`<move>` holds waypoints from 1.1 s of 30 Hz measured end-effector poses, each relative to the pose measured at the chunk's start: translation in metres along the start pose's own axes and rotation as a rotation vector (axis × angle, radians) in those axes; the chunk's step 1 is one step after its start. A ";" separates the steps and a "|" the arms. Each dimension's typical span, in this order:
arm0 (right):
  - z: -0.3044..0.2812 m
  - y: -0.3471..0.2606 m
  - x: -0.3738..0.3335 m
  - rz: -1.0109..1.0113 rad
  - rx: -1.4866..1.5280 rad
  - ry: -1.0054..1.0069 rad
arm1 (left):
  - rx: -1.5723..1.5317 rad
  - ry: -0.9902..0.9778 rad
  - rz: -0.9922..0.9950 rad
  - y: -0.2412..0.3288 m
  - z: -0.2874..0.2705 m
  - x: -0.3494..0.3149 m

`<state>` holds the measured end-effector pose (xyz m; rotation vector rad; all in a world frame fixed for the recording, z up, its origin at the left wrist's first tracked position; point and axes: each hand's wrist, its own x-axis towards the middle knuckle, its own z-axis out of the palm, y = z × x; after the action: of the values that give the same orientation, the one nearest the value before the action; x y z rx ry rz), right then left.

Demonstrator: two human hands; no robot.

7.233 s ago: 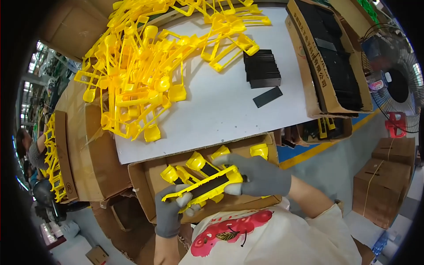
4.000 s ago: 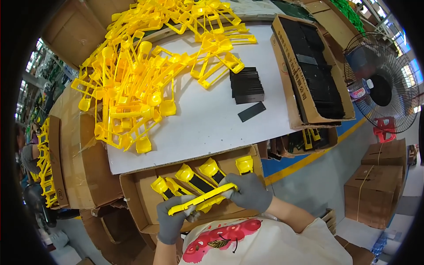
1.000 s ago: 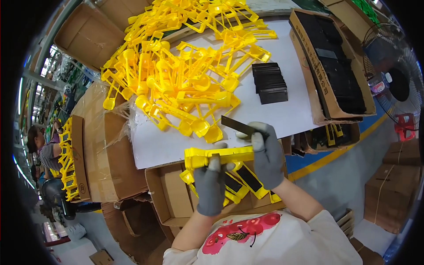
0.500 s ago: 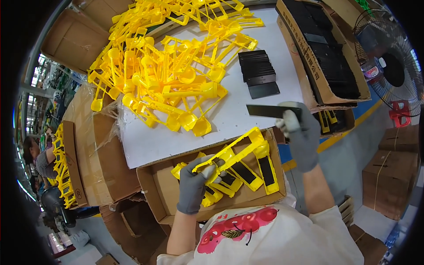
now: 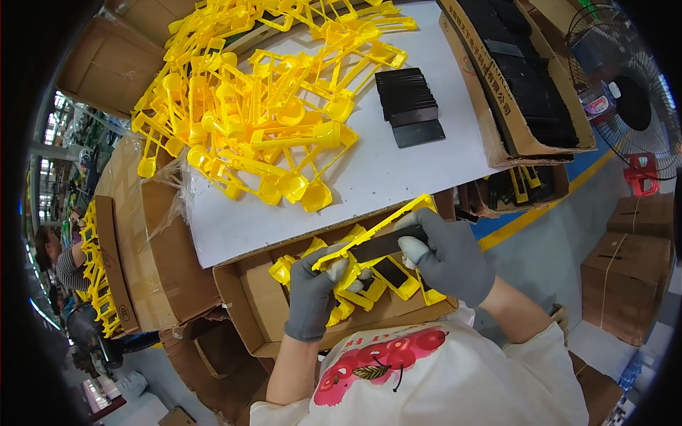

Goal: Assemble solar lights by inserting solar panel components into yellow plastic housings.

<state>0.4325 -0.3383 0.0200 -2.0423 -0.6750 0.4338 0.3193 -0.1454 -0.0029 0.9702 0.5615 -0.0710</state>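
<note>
**Black strip meets yellow frame above the carton**

We see our gloved left hand [image 5: 312, 298] closed around one end of a long yellow plastic frame [image 5: 373, 233], held over an open cardboard box [image 5: 245, 312] of finished pieces. Our gloved right hand [image 5: 447, 255] pinches a flat black strip [image 5: 380, 245] against the frame. The frame looks thin; pressing unevenly could, we judge, bend it or let the strip slide off into the box.
</note>
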 end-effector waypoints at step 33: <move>-0.043 0.022 -0.008 0.146 -0.085 -0.122 | 0.660 -0.303 -0.396 0.045 -0.036 0.024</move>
<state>0.4553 -0.3810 0.0241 -2.1678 -0.6286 0.6278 0.3386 -0.0867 0.0036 1.4396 0.4456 -0.7850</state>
